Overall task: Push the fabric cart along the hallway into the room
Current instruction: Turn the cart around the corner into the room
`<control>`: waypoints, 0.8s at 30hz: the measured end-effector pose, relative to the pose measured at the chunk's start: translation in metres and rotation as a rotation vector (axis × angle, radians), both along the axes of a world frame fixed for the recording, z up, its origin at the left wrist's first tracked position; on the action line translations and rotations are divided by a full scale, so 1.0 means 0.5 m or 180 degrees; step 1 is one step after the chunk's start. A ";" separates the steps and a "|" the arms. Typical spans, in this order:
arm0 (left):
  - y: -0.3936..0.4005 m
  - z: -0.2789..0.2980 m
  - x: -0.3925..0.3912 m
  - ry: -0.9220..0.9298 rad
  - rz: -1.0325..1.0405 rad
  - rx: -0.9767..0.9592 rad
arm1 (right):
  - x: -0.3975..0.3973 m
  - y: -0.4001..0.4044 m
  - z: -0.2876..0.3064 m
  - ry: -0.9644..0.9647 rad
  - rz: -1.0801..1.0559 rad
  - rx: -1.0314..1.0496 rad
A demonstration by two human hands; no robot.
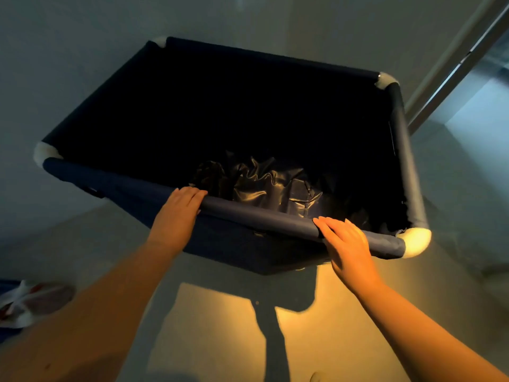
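Note:
A dark blue fabric cart [124, 186] with white corner pieces fills the middle of the head view. Its inside is very dark; a crumpled shiny black bag [272, 188] lies at the bottom. My left hand [179, 213] rests on the near rim, left of centre, with the fingers curled over the padded tube. My right hand [344, 244] lies on the same rim nearer the right corner, fingers flat and pointing left along the tube.
Pale floor [220, 326] lies under the cart, with a warm patch of light and shadows near me. A door frame [451, 70] runs diagonally at the upper right, beside a brighter opening. A red and white bag [24, 301] lies on the floor at the lower left.

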State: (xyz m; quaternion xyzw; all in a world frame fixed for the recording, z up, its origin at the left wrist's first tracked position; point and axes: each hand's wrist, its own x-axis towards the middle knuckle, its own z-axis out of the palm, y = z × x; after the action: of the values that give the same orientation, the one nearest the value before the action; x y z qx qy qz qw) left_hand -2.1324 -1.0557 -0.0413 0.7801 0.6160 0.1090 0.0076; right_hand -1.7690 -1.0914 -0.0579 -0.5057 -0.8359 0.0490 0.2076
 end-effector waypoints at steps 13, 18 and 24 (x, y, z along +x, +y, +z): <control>-0.199 -0.028 0.100 -0.0071 0.0801 0.0272 | 0.109 0.038 -0.001 -0.0146 0.0974 -0.0181; -0.271 -0.025 0.188 -0.0045 0.1234 0.0230 | 0.171 0.067 -0.006 -0.0205 0.1386 -0.0255; -0.339 -0.012 0.302 -0.0028 0.1529 0.0074 | 0.245 0.114 0.000 -0.0305 0.1911 -0.0252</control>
State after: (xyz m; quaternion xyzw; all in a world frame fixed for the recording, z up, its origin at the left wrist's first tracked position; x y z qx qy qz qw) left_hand -1.9816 -1.2253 -0.0475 0.6108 0.7825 0.1181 -0.0248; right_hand -1.6462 -1.0343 -0.0580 -0.2454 -0.9543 0.1167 0.1243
